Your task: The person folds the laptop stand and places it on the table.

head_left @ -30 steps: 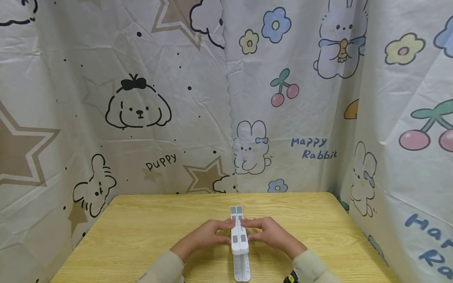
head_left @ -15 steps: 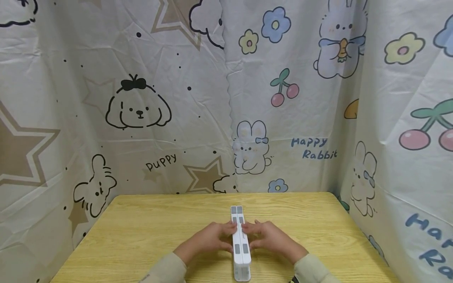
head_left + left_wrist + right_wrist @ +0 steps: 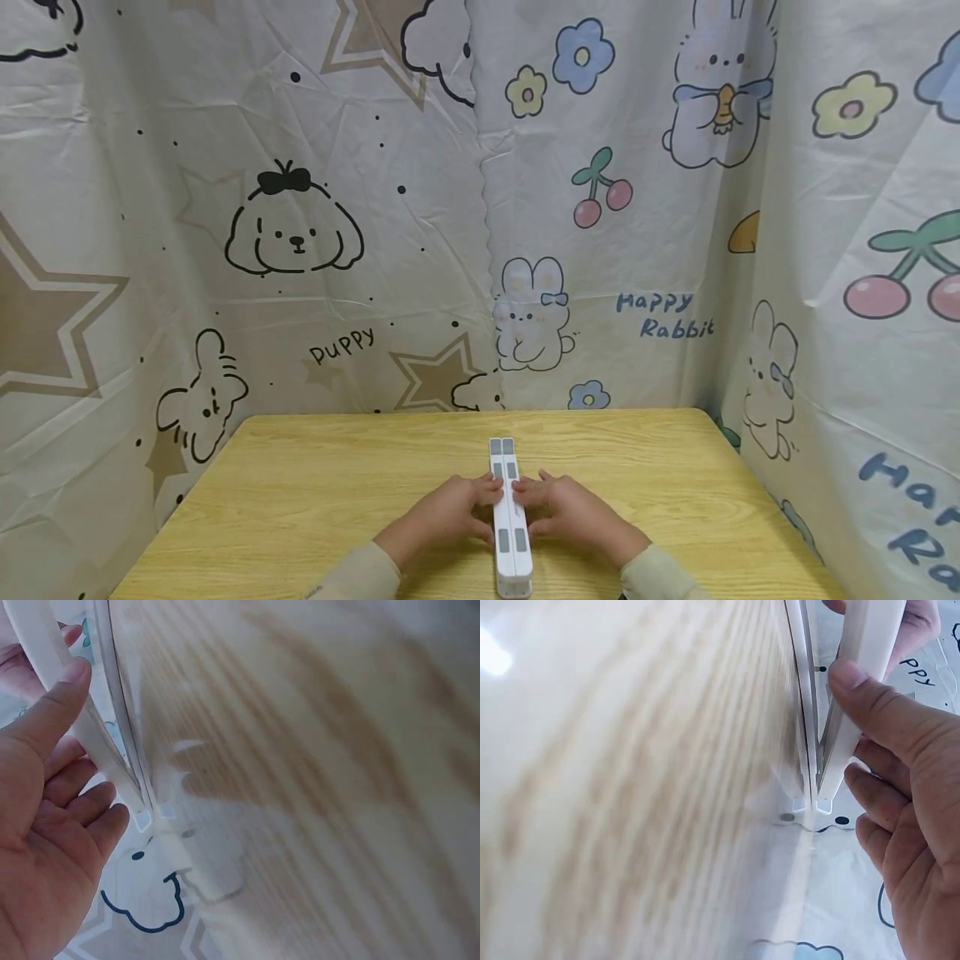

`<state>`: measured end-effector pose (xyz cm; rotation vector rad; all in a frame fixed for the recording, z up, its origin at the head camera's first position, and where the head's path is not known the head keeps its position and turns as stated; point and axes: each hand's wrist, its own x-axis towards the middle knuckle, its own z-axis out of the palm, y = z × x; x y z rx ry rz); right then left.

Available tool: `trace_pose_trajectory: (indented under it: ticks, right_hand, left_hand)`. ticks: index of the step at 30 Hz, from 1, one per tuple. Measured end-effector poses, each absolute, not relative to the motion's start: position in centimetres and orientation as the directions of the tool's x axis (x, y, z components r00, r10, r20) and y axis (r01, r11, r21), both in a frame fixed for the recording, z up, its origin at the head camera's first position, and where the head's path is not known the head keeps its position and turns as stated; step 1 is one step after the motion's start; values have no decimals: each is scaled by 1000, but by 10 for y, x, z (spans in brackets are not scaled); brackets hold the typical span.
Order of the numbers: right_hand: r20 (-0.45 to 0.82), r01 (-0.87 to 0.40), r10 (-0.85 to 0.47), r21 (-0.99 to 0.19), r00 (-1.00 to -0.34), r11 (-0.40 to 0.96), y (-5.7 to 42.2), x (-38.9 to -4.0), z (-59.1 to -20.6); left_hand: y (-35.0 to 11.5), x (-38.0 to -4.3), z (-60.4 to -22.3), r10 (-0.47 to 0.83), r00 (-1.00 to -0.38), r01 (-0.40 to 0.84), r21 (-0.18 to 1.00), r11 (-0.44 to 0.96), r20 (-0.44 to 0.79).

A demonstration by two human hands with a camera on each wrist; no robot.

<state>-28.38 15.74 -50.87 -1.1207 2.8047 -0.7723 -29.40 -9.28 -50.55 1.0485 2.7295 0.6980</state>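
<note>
A white folding laptop stand [image 3: 512,554] with grey pads lies lengthwise on the table, its two halves side by side. My left hand [image 3: 450,512] holds its upper arm from the left, and my right hand [image 3: 576,512] grips it from the right. Both thumbs press along the upper arm's edges. In the left wrist view the upper arm [image 3: 45,645] slants away from the lower bar [image 3: 120,682], leaving a narrow wedge that closes at the far end. The same wedge shows in the right wrist view, with my right thumb [image 3: 862,690] against the arm.
The wood-grain table [image 3: 337,475] extends to both sides of the stand. A printed cloth curtain [image 3: 420,275] encloses the back and sides, close behind the table's far edge.
The stand's raised near end has swung down toward its lower bar, narrowing the gap. Both hands have followed it slightly down and nearer, keeping their hold.
</note>
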Motion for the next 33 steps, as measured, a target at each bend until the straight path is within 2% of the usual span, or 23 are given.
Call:
trace_pose_trajectory:
  ticks: [6,11,21,33]
  right_hand:
    - [141,-650,-651,-372,-746,663,153,-278,-510]
    - [122,-634,-633,-323,-764,703,149,-275,-510]
    - [106,-615,-617,-314,-780,723,147,-272,-512]
    - [117,-653,-653,-298,-748,696,150,-276,-514]
  left_hand:
    - [-89,-293,-508,658,-752,617,379,690,26]
    - [-85,-293,-510,667,-743,648,316,693,61]
    - [-82,-286,-503,645,-763,627,287,725,37]
    - [-85,-287,-507,684,-727,679,195,707,50]
